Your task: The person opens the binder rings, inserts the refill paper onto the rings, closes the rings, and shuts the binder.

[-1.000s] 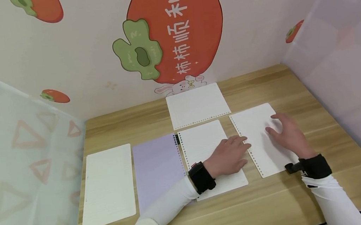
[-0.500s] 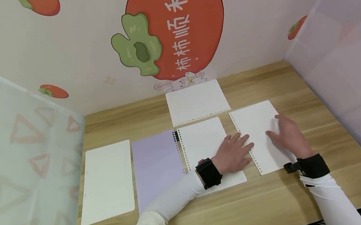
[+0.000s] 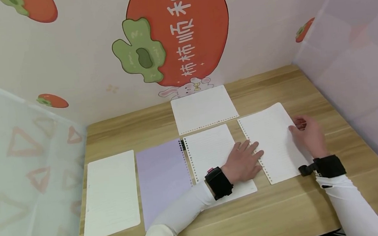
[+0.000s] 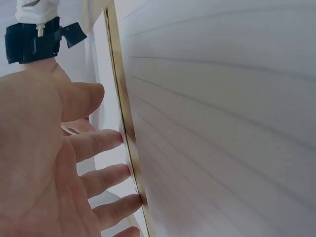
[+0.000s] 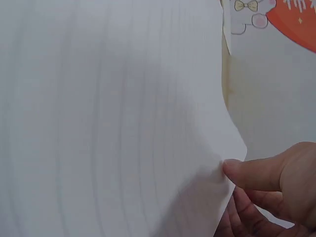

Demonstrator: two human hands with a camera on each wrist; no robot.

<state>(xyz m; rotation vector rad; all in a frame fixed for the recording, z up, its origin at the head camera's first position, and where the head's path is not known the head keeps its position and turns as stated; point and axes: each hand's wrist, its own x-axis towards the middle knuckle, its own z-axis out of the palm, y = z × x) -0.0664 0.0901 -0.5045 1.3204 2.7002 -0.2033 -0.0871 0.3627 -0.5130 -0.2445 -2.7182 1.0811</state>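
clearly, two white sleeves [image 3: 354, 205] come nearest, each ending in a black wrist strap [image 3: 329, 166]. just left of the lilac notebook cover [image 3: 163, 175] lie cream sheets [image 3: 111, 194]. at the cover's right edge sits a black ring binding [image 3: 182, 145], with a punched lined page [image 3: 208, 150] beside it; whether that is threaded is too small to tell. over this page, right of the cover, the left hand [image 3: 241, 162] spreads its fingers and grips nothing, fingertips at the holes of a loose lined sheet [image 3: 271, 148], presumably to steady it. that sheet lies farther right of the cover, where the right hand [image 3: 311, 137] pinches its outer edge between thumb and curled fingers; the edge bends upward, likely because a flat sheet offers little grasp. beyond the cover, rightward, another punched sheet [image 3: 205, 109] lies crosswise against a persimmon-printed wall [image 3: 88, 66].
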